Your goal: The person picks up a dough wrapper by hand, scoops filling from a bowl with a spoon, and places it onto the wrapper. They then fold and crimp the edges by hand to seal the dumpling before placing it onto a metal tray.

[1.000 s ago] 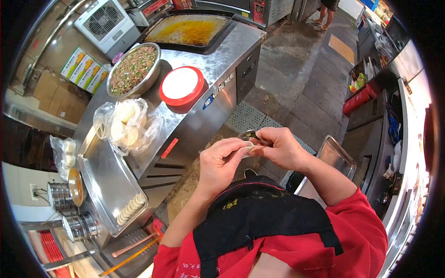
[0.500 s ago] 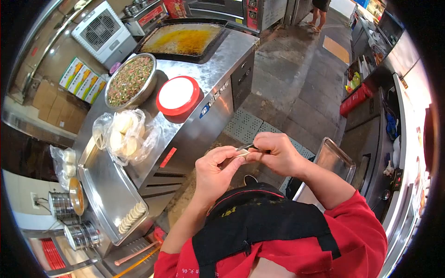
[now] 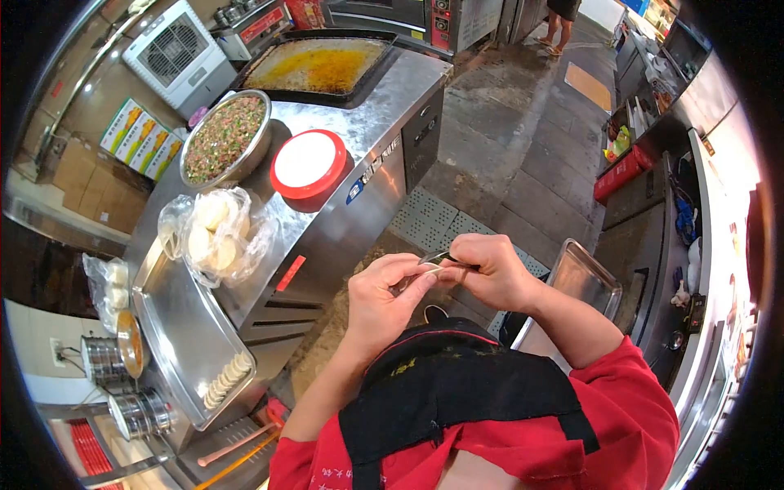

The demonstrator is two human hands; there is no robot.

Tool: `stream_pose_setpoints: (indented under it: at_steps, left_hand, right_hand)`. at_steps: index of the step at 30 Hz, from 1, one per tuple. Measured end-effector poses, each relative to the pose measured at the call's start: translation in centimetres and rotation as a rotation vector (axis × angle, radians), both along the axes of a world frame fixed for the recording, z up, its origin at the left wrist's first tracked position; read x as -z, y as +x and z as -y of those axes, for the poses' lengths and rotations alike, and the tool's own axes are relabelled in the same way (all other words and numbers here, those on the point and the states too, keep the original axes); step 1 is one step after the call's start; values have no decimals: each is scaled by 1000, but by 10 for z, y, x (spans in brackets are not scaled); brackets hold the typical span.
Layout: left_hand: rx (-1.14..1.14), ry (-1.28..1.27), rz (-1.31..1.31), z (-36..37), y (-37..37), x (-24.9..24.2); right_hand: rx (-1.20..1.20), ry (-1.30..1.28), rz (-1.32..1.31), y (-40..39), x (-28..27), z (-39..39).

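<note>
In front of my apron, my left hand [image 3: 382, 292] pinches a pale folded dough wrapper [image 3: 430, 272], probably a dumpling, between thumb and fingers. My right hand [image 3: 498, 268] meets it from the other side. Its fingers are closed around a thin metal tool [image 3: 433, 256] whose flat end points left over the wrapper, and its fingertips touch the dough edge. Whatever lies inside the wrapper is hidden by the fingers. A row of several folded dumplings [image 3: 228, 380] sits at the near corner of a metal tray [image 3: 181, 339] to the left.
On the steel counter [image 3: 390, 77] stand a bowl of minced filling [image 3: 226, 139], a red tub with white contents [image 3: 309, 160], plastic-bagged dough rounds [image 3: 214, 237] and an oily black pan [image 3: 320, 67]. Another metal tray [image 3: 590, 276] is at my right. A person's legs [image 3: 561, 31] show far back.
My hands stay together at the wrapper, with only small finger movements. The surroundings have shifted slightly left in view.
</note>
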State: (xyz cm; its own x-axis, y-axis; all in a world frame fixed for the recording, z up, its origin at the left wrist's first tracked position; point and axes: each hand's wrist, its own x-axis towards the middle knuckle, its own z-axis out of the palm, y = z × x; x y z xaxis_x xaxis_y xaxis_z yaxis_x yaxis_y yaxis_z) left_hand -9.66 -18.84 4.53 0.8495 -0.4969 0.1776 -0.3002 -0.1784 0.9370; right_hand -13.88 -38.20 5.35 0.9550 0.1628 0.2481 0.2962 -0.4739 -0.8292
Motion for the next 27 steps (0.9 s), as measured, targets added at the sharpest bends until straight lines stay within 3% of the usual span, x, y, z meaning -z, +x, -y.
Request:
stream_pose_setpoints:
  at_steps: [7, 9, 19, 22, 24, 27]
  left_hand:
    - [10, -9, 80, -1, 1, -1]
    - [84, -83, 256, 1, 4, 3]
    - [31, -31, 23, -5, 5, -8]
    - [44, 12, 59, -4, 6, -6]
    - [92, -18, 239, -1, 8, -4]
    - [158, -5, 286, 0, 10, -9]
  right_hand:
    - [9, 10, -42, -1, -6, 0]
    - [8, 51, -42, -1, -8, -3]
    - [6, -4, 6, 1, -6, 2]
    - [-18, 64, -30, 0, -12, 1]
    - [7, 100, -115, -1, -17, -2]
    - [-61, 59, -16, 1, -11, 2]
